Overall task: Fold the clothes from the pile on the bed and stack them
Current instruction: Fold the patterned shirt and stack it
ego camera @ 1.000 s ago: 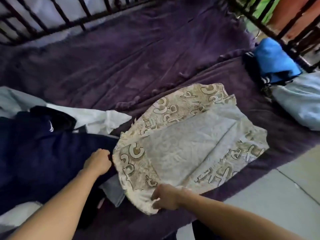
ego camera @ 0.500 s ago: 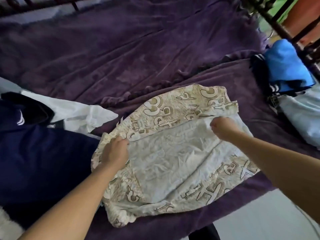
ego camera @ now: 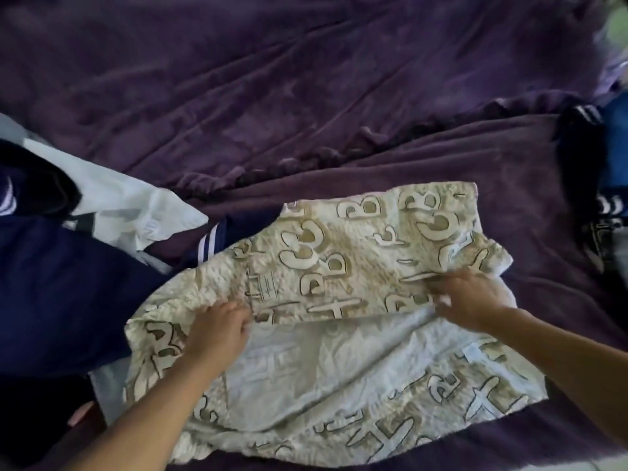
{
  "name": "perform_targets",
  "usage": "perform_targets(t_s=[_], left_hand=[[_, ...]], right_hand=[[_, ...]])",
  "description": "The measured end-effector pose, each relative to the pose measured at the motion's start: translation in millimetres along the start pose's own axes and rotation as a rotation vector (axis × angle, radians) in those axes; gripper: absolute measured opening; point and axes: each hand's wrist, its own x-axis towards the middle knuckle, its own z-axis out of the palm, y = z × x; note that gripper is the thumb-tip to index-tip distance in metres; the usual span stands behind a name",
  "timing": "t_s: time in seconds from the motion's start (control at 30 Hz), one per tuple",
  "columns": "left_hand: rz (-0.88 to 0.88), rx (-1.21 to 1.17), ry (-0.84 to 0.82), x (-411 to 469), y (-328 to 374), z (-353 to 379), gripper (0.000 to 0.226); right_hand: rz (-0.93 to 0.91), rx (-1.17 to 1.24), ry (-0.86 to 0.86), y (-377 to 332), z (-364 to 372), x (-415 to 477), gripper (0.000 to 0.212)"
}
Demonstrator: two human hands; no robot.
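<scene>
Head view: a beige patterned cloth (ego camera: 339, 351) printed with large letter shapes lies spread on the purple bedcover (ego camera: 306, 79), near its front edge. The cloth's far half is turned over toward the person, so the printed side shows on top, while the paler inner side shows on the near half.

The left hand (ego camera: 217, 329) sits at the left end of the turned-over edge, its grip curled round the fabric there. The right hand (ego camera: 467, 300) is at the right end of the same edge, fingers bent and pinching the cloth. Both forearms reach in from the bottom of the view.

To the left lies the pile (ego camera: 68, 266): a navy garment (ego camera: 61, 294) touches the cloth's left side, with a white-striped navy cuff poking out from under the cloth's upper left edge. A white garment (ego camera: 129, 205) lies over the navy one.

At the right edge, well apart from the cloth, a blue garment (ego camera: 616, 147) rests beside a dark striped garment (ego camera: 584, 185).
</scene>
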Motion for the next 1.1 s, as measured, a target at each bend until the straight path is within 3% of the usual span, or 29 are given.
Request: perform_targets(t_s=[0.03, 0.07, 0.17, 0.23, 0.27, 0.37, 0.43, 0.53, 0.63, 0.7, 0.77, 0.8, 0.87, 0.93, 0.97, 1.03, 1.1], left_hand=[[0.003, -0.027, -0.044, -2.0, 2.8, 1.9, 0.009], [0.002, -0.066, -0.015, 0.6, 4.7, 1.1, 0.014], [-0.011, -0.105, 0.312, 29.4, 0.6, -7.1, 0.01], [-0.09, -0.13, 0.478, 59.9, -7.4, -13.9, 0.014], [-0.15, -0.179, 0.482, 75.3, -11.6, -16.3, 0.019], [-0.234, -0.446, 0.284, 113.2, -15.7, -13.0, 0.039], [-0.21, -0.433, 0.152, 118.7, -6.2, -6.0, 0.045], [-0.111, -0.258, 0.267, 100.8, 9.8, 4.2, 0.024], [-0.046, -0.321, 0.327, 74.1, 12.6, 16.6, 0.032], [-0.097, -0.423, 0.375, 67.0, 4.9, 15.7, 0.043], [-0.185, -0.301, 0.462, 68.2, -9.5, 9.5, 0.045], [-0.235, -0.17, 0.439, 70.8, -18.5, 6.7, 0.04], [-0.318, 0.054, 0.235, 76.6, -29.8, -3.5, 0.033], [-0.348, 0.086, -0.01, 81.4, -33.1, -14.1, 0.043], [-0.361, 0.052, -0.117, 82.8, -33.4, -19.4, 0.047], [-0.395, -0.116, -0.259, 81.9, -37.8, -29.1, 0.045], [-0.452, -0.476, -0.216, 78.1, -45.8, -38.7, 0.034]], right_hand=[[-0.008, -0.03, -0.128, -0.1, -3.7, -0.8, 0.034], [-0.037, -0.01, -0.123, -1.7, -10.3, 6.0, 0.037], [-0.133, 0.204, 0.316, -19.2, -37.9, 47.5, 0.046], [-0.129, 0.282, 0.533, -34.8, -58.8, 89.0, 0.034], [-0.089, 0.309, 0.543, -42.3, -68.0, 112.0, 0.028], [-0.005, 0.293, 0.333, -58.5, -78.6, 164.8, 0.055], [-0.004, 0.227, 0.253, -65.1, -73.8, 171.4, 0.06], [-0.136, 0.228, 0.232, -62.7, -44.0, 137.3, 0.028], [-0.128, 0.328, 0.046, -60.1, -16.1, 93.4, 0.055], [-0.038, 0.473, 0.198, -61.9, -15.4, 95.8, 0.071], [0.036, 0.61, 0.385, -80.1, -31.0, 119.0, 0.075], [0.061, 0.681, 0.376, -95.7, -44.3, 133.5, 0.072], [0.104, 0.812, 0.142, -128.1, -66.0, 164.6, 0.059], [0.142, 0.825, -0.13, -156.2, -72.1, 189.3, 0.044], [0.153, 0.8, -0.158, -165.8, -72.4, 196.7, 0.031], [0.142, 0.82, -0.008, -178.7, -78.8, 203.4, 0.015], [0.041, 0.886, 0.247, -186.1, -103.5, 201.2, 0.014]])
